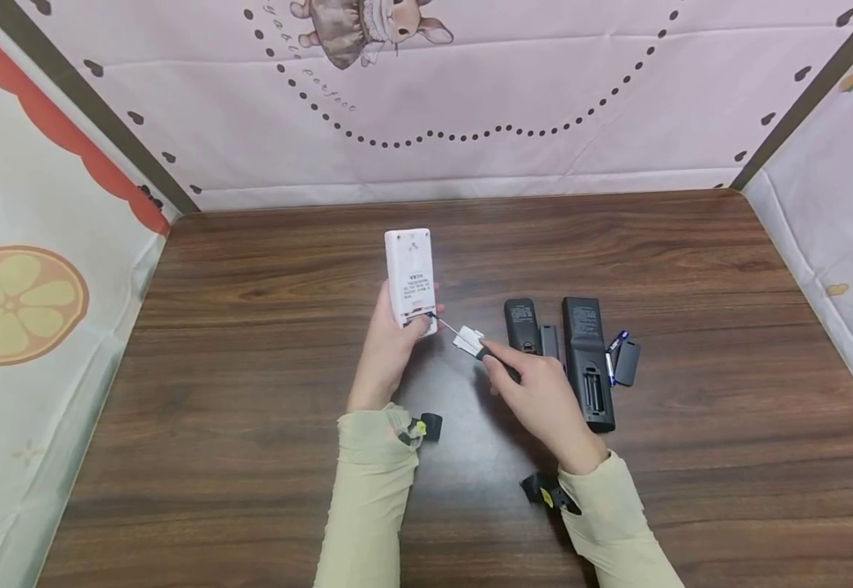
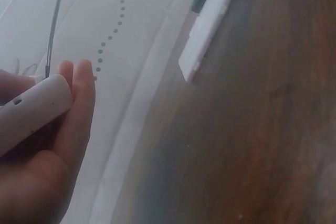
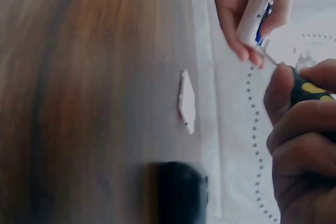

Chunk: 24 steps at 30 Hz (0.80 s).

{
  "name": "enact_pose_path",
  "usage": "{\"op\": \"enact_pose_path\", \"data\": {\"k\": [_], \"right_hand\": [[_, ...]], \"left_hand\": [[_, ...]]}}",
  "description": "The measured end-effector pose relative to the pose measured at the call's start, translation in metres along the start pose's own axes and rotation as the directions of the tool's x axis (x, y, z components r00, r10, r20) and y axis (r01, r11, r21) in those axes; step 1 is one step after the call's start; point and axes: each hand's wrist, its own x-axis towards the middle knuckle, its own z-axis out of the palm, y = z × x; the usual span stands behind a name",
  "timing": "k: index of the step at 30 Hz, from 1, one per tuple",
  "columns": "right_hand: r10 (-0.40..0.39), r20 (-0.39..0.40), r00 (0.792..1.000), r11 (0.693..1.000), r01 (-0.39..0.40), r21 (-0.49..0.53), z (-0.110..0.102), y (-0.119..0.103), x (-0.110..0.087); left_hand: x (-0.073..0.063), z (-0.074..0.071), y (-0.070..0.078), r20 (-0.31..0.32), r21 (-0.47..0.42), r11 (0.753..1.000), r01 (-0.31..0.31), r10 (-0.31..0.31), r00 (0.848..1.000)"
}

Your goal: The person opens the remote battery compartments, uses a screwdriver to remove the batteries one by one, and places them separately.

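Note:
My left hand (image 1: 388,353) grips a white remote control (image 1: 410,265) with its back facing up and its lower end toward me. The thumb lies over the open battery compartment, hiding part of it. In the right wrist view a blue-wrapped battery (image 3: 260,31) shows in that compartment. My right hand (image 1: 540,396) holds a screwdriver by its black and yellow handle (image 3: 311,88). Its thin metal shaft (image 2: 54,27) reaches to the remote, with the tip right at the compartment's edge. A white battery cover (image 1: 473,334) lies on the table, beneath the shaft in the head view.
Right of my hands lie a small black remote (image 1: 521,321) with a dark cover (image 1: 548,340) beside it. Further right is a larger black remote (image 1: 583,351), its battery slot open. Blue-and-white batteries (image 1: 611,367) and another black cover (image 1: 627,363) sit next to it on the wooden table (image 1: 250,367).

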Motion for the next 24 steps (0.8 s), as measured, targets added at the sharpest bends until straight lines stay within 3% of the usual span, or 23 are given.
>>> {"op": "enact_pose_path", "data": {"k": [8,14,24], "right_hand": [[0.035,0.038,0.999,0.999,-0.035,-0.005,0.001,-0.002,-0.001],[0.064,0.092,0.994,0.993,-0.072,0.093,-0.002,0.004,0.002],[0.095,0.190,0.977,0.941,-0.150,0.303,-0.006,0.012,0.007]], "left_hand": [[-0.002,0.007,0.005,0.023,0.075,0.997,-0.006,0.004,1.000],[0.001,-0.001,-0.001,0.020,0.006,1.000,0.013,-0.013,1.000],[-0.001,-0.004,0.001,0.020,-0.120,0.992,0.048,-0.046,0.999]]}}
